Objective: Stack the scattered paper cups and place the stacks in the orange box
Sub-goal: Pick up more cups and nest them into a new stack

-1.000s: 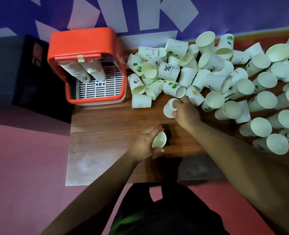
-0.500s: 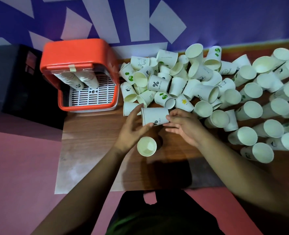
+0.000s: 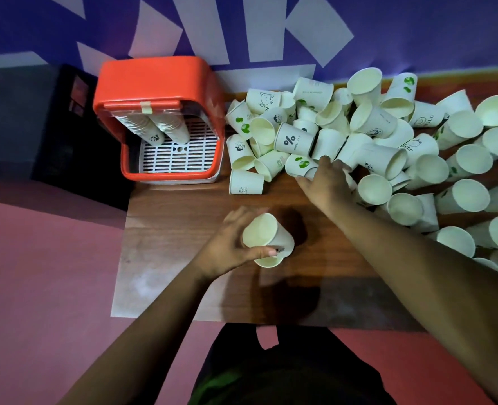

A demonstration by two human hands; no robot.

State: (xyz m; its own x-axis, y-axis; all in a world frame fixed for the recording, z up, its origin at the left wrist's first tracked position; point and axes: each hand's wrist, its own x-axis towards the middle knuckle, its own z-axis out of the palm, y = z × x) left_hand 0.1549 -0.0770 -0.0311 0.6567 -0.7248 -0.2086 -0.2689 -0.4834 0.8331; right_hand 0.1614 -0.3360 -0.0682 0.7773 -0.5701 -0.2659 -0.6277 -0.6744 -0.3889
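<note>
Whereas half a second ago both hands met at one cup, the left hand (image 3: 230, 244) now grips a short stack (image 3: 266, 238) alone above the tabletop (image 3: 169, 229). The right hand (image 3: 326, 185) has gone back to the pile (image 3: 370, 121), fingers over cups; whether it grips one cannot be told. Two stacks (image 3: 166, 127) lean in the box (image 3: 154, 80) beyond.

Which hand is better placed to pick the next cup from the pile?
Right. The right hand is at the near edge of the cup pile, its fingers among the cups. The left hand grips the stacked cups nearer the person, apart from the pile.
</note>
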